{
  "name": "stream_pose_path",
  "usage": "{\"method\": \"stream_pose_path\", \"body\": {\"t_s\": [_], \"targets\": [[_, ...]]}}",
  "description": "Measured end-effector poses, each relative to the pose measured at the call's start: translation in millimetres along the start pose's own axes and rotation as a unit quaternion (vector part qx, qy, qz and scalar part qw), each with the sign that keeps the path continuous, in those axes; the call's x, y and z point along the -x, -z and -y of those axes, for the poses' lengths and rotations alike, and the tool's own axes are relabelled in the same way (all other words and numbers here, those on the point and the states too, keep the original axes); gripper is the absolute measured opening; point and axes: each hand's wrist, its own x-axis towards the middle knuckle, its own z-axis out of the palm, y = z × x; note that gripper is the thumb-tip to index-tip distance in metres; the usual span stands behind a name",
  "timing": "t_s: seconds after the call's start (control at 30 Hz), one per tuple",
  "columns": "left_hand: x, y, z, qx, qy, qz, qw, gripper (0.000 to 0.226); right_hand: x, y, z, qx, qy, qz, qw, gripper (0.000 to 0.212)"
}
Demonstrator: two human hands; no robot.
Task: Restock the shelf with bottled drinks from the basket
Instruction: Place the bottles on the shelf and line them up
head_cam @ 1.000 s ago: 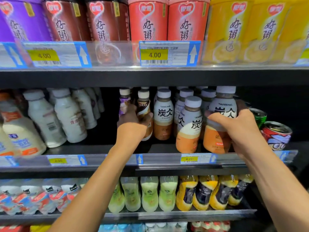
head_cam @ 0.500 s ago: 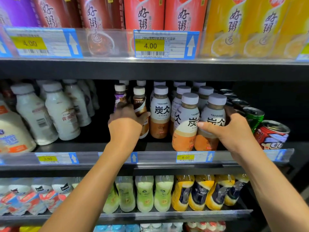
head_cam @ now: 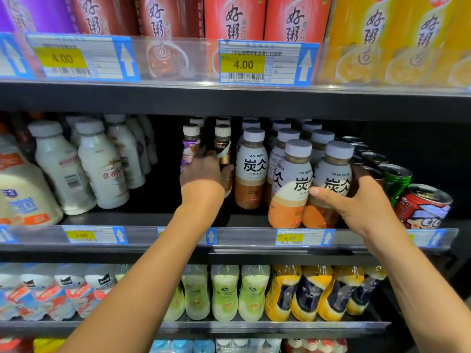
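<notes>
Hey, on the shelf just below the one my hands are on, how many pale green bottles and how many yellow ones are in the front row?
Pale green bottles: 4 (the leftmost is partly hidden)
Yellow bottles: 4
Total: 8

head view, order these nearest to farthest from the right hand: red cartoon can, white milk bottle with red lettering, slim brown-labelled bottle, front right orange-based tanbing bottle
1. Front right orange-based Tanbing bottle: gripped by the right hand.
2. Red cartoon can: just to the hand's right.
3. Slim brown-labelled bottle: centre of the shelf.
4. White milk bottle with red lettering: far left.
</notes>
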Motion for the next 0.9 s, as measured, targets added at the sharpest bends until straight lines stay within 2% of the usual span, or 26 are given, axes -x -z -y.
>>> {"method": "stream_pose_path", "body": {"t_s": [0.1, 0.27, 0.47, 0.57, 0.63, 0.73, 0.83, 0.9], "targets": [[-0.7, -1.0, 0.2, 0.004, -0.003, -0.006, 1.000, 0.042, 2.6, -2.2, -0.8, -0.013, 0.000, -0.008, 1.000, 0.062], [-5.0, -1.7, 5.8, 0.054, 0.002, -0.002, 0.999, 0.040, 5.5, -5.6, -1.5, -0.011, -0.012, -0.022, 1.000, 0.060], [12.9, 0.8, 17.8, 0.101, -0.031, 0.008, 0.994, 0.030, 22.8, -2.3, 11.2, 0.003, -0.016, -0.047, 0.999, 0.056], [37.7, 14.3, 19.4, 0.106, -0.097, -0.033, 0.989, 0.020, 39.9, 1.8, 20.8, 0.057, 0.000, -0.072, 0.996, 0.052], [55.5, 27.3, 12.2, 0.115, -0.155, -0.054, 0.980, 0.025, 55.6, 6.5, 25.2, 0.114, 0.040, -0.101, 0.988, 0.053], [84.0, 47.8, -11.1, 0.159, -0.285, -0.032, 0.945, 0.027, 81.9, 15.9, 28.4, 0.234, 0.086, -0.093, 0.964, 0.032], [112.3, 54.7, -42.3, 0.159, -0.391, 0.049, 0.905, 0.035, 106.1, 32.7, 27.1, 0.366, 0.039, -0.046, 0.929, 0.030], [131.9, 47.5, -64.0, 0.160, -0.459, 0.048, 0.873, 0.035, 124.4, 45.9, 22.2, 0.420, -0.014, -0.017, 0.907, 0.033]]}}
